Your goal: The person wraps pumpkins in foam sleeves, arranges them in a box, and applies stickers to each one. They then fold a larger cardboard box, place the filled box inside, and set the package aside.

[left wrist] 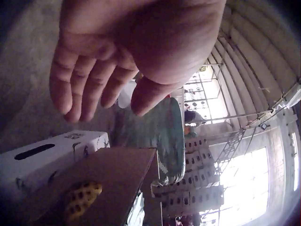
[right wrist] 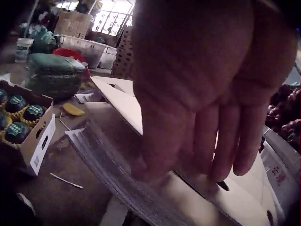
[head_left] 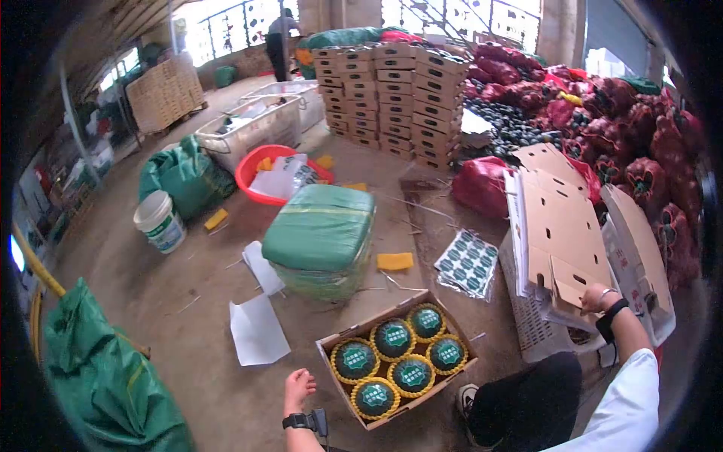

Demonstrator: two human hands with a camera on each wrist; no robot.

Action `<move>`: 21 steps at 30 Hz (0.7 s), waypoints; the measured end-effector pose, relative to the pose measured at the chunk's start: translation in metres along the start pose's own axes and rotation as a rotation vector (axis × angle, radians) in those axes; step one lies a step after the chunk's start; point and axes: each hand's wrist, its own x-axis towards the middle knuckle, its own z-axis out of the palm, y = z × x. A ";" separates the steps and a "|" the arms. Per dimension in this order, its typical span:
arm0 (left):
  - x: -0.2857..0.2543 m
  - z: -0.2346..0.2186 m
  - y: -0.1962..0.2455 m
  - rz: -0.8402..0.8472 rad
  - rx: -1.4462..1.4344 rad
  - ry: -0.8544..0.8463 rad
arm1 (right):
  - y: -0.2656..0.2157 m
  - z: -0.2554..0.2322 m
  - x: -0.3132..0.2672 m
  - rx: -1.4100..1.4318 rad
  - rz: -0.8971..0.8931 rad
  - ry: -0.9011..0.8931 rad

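Note:
My left hand [head_left: 300,386] hangs beside the left edge of an open cardboard box [head_left: 340,401], fingers loosely bent and holding nothing. Inside the box sit several dark green round fruits [head_left: 393,338] with green-and-white stickers, each in a yellow foam net [head_left: 372,407]. In the left wrist view that hand [left wrist: 127,52] is above the box's printed side. To the right, my right hand [head_left: 599,298] is at flat cardboard sheets [head_left: 561,226] standing in a white plastic crate [head_left: 533,331]. The right wrist view shows its fingers [right wrist: 228,141] pointing down over the cardboard, close to a slot.
A green wrapped bale [head_left: 320,226], white paper [head_left: 258,329] and a sticker sheet [head_left: 467,264] lie beyond the box. Stacked cartons [head_left: 392,98], red net sacks [head_left: 602,135] and loose dark fruits stand farther back. A red basin [head_left: 260,190] and white bucket [head_left: 160,222] are at left.

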 end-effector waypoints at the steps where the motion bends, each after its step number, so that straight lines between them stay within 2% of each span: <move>1: 0.000 -0.001 -0.001 0.004 0.003 0.000 | 0.020 0.007 0.003 0.128 0.034 0.054; 2: 0.000 -0.003 -0.002 0.001 -0.006 -0.002 | 0.040 -0.003 -0.002 0.025 0.173 0.514; 4: -0.002 -0.003 -0.001 0.013 0.006 0.004 | 0.056 -0.019 -0.011 -0.076 0.295 0.976; 6: -0.011 -0.002 0.006 0.032 0.012 0.001 | 0.047 -0.025 -0.011 0.236 0.222 1.108; 7: -0.011 -0.002 0.007 0.038 -0.001 0.017 | 0.039 -0.043 -0.013 0.388 0.181 1.174; 9: -0.009 0.001 0.005 0.042 -0.055 0.022 | -0.002 -0.095 -0.010 0.214 0.114 1.242; 10: -0.012 0.006 0.011 0.083 -0.042 0.066 | -0.057 -0.147 -0.034 0.409 -0.006 1.284; 11: -0.017 0.009 0.014 0.083 -0.044 0.077 | -0.106 -0.188 -0.062 0.518 -0.138 1.238; 12: -0.023 0.013 0.019 0.186 -0.057 0.119 | -0.149 -0.220 -0.086 0.627 -0.265 1.189; 13: -0.030 0.018 0.027 0.289 -0.074 0.164 | -0.186 -0.237 -0.103 0.469 -0.294 1.235; 14: -0.054 0.024 0.052 0.336 -0.091 0.173 | -0.219 -0.249 -0.119 0.310 -0.326 1.277; 15: -0.075 0.024 0.068 0.440 0.015 0.190 | -0.245 -0.266 -0.137 0.326 -0.435 1.355; 16: -0.098 0.021 0.081 0.538 0.121 0.220 | -0.260 -0.276 -0.150 0.269 -0.517 1.264; 18: -0.157 0.009 0.119 0.709 0.271 0.335 | -0.295 -0.295 -0.173 0.076 -0.637 1.309; 19: -0.185 -0.001 0.139 0.701 0.276 0.383 | -0.313 -0.302 -0.184 0.094 -0.764 1.268; 20: -0.212 -0.010 0.158 0.837 0.345 0.538 | -0.330 -0.305 -0.189 0.115 -0.957 1.231; 21: -0.233 -0.018 0.168 0.912 0.387 0.622 | -0.348 -0.311 -0.193 0.033 -1.144 1.147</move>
